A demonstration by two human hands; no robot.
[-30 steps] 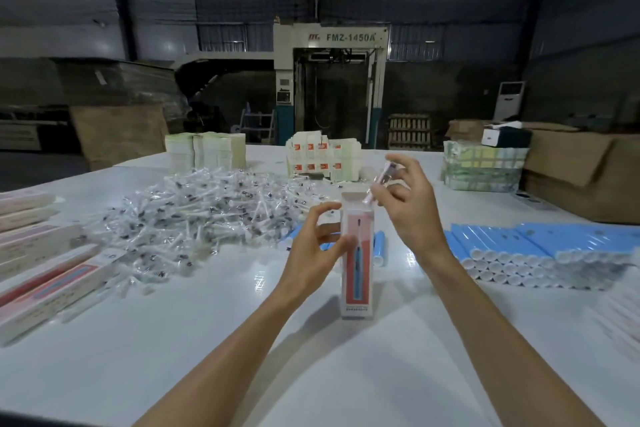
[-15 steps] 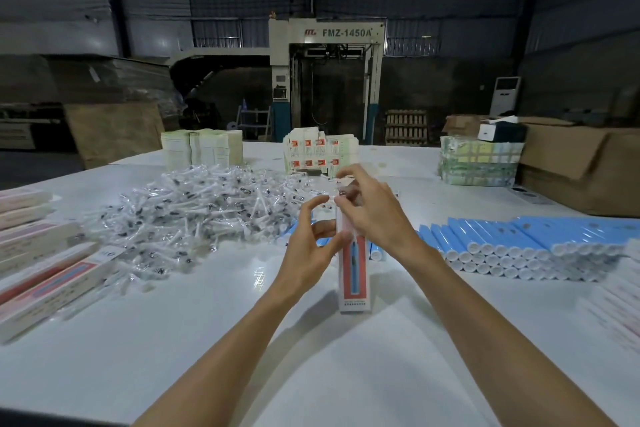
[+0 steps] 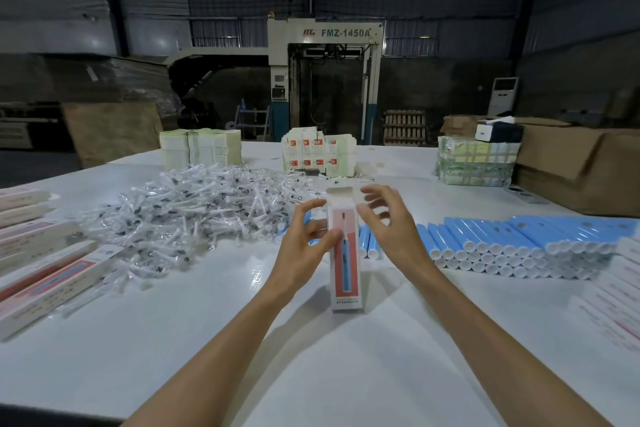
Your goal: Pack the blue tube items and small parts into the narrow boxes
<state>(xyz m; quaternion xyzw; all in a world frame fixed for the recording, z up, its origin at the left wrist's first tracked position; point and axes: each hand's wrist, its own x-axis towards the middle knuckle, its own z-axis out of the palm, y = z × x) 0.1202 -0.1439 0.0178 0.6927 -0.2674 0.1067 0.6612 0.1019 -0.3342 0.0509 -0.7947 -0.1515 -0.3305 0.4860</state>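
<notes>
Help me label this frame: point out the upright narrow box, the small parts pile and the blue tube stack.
upright narrow box [image 3: 346,282], head view, red front face.
small parts pile [image 3: 194,215], head view, centre of heap.
blue tube stack [image 3: 512,236], head view, top row's blue side.

One wide-angle view, worn on the head, looks forward and down across the white table [image 3: 346,374], its near edge at the bottom left of the frame, its far edge toward the machine [image 3: 325,33] beyond. The left hand [image 3: 304,246] and right hand [image 3: 394,236] sit close, mid-frame, either side of the upright narrow box [image 3: 346,274].
</notes>
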